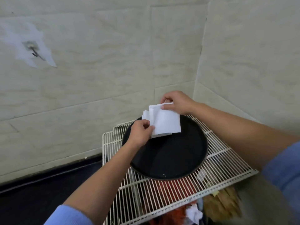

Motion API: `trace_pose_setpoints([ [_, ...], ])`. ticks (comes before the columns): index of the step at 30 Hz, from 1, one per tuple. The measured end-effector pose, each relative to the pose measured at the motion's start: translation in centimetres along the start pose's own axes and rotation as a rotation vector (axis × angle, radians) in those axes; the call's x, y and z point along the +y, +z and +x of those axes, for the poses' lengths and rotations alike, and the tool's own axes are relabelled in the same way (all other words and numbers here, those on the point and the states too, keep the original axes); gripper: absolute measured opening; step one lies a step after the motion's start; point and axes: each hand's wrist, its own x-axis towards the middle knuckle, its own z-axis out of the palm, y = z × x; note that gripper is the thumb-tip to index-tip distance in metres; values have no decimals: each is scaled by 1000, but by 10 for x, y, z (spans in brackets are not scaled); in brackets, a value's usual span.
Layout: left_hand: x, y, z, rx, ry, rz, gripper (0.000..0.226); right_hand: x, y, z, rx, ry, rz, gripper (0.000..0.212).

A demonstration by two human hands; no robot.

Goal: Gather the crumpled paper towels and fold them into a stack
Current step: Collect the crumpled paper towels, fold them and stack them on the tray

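Observation:
A stack of white folded paper towels is held in the air above the far rim of a round black tray. My left hand pinches the stack's lower left corner. My right hand pinches its upper edge between thumb and fingers. Several layers fan out at the stack's left side. A crumpled white paper towel lies below the rack near the bottom edge of the view.
The black tray sits on a white wire rack set in a tiled wall corner. Red and brown items show beneath the rack. A dark counter runs to the left. A hook is on the wall at far left.

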Motion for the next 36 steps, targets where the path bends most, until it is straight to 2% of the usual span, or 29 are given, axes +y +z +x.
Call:
trace_pose_setpoints([
  [2, 2, -1, 12, 38, -59, -59, 9, 7, 3, 27, 0, 18, 42, 10],
  [3, 3, -2, 17, 59, -82, -93, 6, 11, 7, 39, -9, 23, 47, 10],
  [6, 1, -3, 31, 88, -158, -107, 22, 22, 21, 64, -49, 40, 45, 10],
  [11, -15, -2, 42, 80, -215, -57, 28, 40, 51, 77, -132, 28, 54, 9],
  [17, -30, 1, 45, 98, -227, -51, 27, 52, 68, 80, -152, 27, 22, 7],
  [28, -35, 5, 40, 128, -175, -44, 28, 48, 71, 74, -7, 31, -167, 8],
  [31, -34, -4, 27, 202, -140, -17, 23, 34, 66, 66, 95, -34, -273, 14],
  [33, -36, -12, 17, 261, -122, -1, 21, 24, 70, 57, 146, -85, -257, 17],
  [36, -39, -23, -6, 305, -125, 35, 17, 10, 92, 42, 97, -167, -250, 27],
])
